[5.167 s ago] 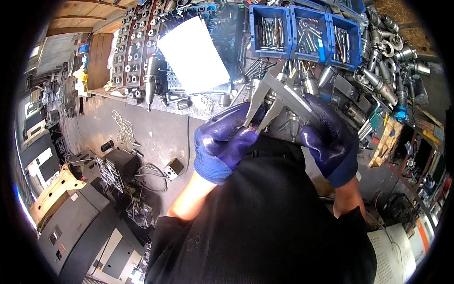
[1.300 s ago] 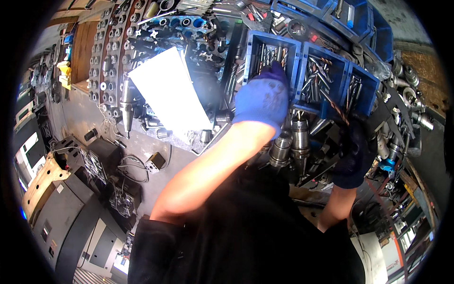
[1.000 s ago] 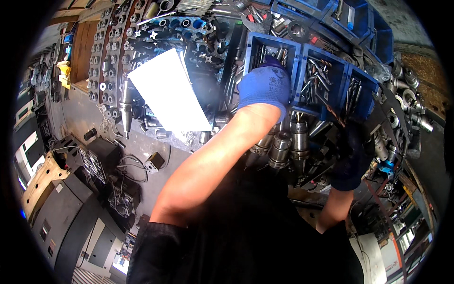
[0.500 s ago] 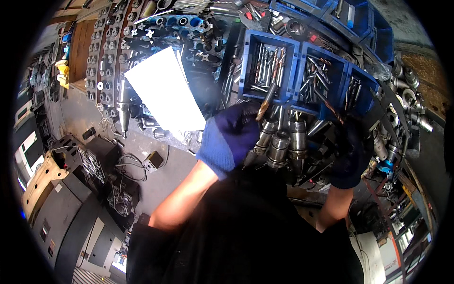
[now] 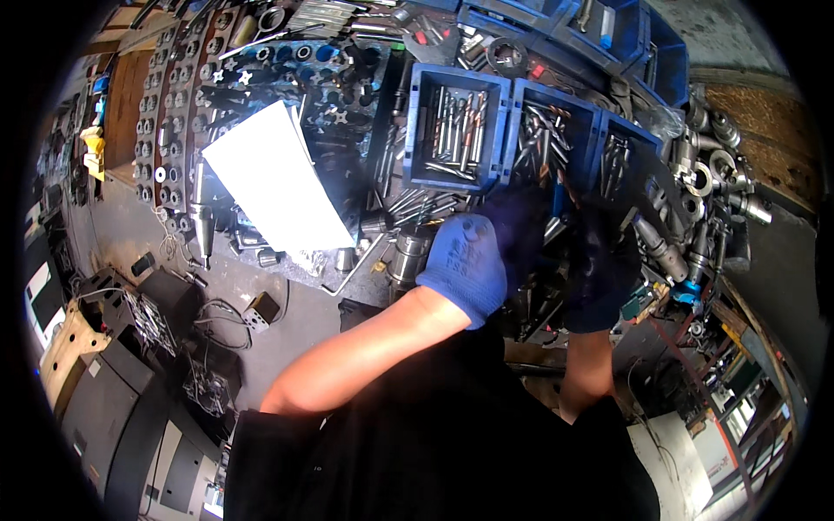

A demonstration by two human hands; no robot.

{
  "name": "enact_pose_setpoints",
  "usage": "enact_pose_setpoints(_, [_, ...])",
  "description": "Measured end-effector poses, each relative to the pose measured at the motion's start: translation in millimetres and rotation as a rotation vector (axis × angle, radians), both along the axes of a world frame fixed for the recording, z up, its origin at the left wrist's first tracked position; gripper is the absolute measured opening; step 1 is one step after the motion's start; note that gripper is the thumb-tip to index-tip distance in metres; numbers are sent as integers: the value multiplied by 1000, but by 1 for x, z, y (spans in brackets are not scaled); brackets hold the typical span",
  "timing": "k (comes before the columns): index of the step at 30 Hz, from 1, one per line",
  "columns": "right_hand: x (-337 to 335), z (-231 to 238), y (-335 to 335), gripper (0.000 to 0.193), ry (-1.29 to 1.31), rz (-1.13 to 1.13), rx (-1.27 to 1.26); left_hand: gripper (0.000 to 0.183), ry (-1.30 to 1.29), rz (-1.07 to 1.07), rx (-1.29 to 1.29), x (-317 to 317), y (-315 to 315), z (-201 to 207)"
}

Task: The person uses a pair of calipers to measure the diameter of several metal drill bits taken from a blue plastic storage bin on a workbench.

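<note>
My left hand (image 5: 499, 247), in a blue knit glove with a dark coating, reaches across to the front of the middle blue bin (image 5: 512, 122). Its fingers are in shadow. They appear closed on a drill bit (image 5: 545, 163) with coppery flutes, which projects over loose bits in that bin. Close on its right, my right hand (image 5: 599, 269), in a dark glove, is closed around a brownish drill bit (image 5: 569, 193). The fingertips of both hands are hard to make out. Long drill bits (image 5: 456, 130) lie in the left bin.
White papers (image 5: 269, 182) cover part of the cutter rack at left. A metal tool holder (image 5: 408, 253) stands beside my left wrist, near a hex key (image 5: 356, 267). More tool holders (image 5: 660, 247) crowd the right side. Another blue bin (image 5: 621, 156) holds bits at right.
My left hand has moved right with its drill bit, from the left bin to the middle bin, close to my right hand. The view has shifted, so the bench appears further left.
</note>
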State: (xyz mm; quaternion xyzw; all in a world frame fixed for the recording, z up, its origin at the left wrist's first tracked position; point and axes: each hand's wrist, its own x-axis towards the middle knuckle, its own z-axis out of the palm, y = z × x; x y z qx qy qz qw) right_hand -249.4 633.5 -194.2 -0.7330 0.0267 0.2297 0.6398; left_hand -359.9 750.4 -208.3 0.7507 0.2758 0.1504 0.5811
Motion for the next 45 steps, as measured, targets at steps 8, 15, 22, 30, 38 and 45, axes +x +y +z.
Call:
enact_pose_setpoints(8, [3, -22, -19, 32, 117, 121, -220, 41, 260, 225, 171, -16, 31, -25])
enact_pose_setpoints(15, [2, -18, -27, 31, 130, 115, -221, 34, 368, 184, -15, 19, 55, -61])
enact_pose_setpoints(22, [-2, -16, -23, 24, 38, 221, -270, 39, 524, 124, -230, 36, 71, -62])
enact_pose_setpoints(30, [-3, -14, -20, 22, 62, 202, -245, 28, 456, 104, -177, 22, 67, -41])
enact_pose_setpoints(38, [-9, -8, -10, 22, 70, 160, -143, 27, 371, 26, 176, 16, 54, -16])
enact_pose_setpoints(45, [-10, -8, -15, 22, 34, 219, -220, 27, 343, 18, 159, 12, 58, -16])
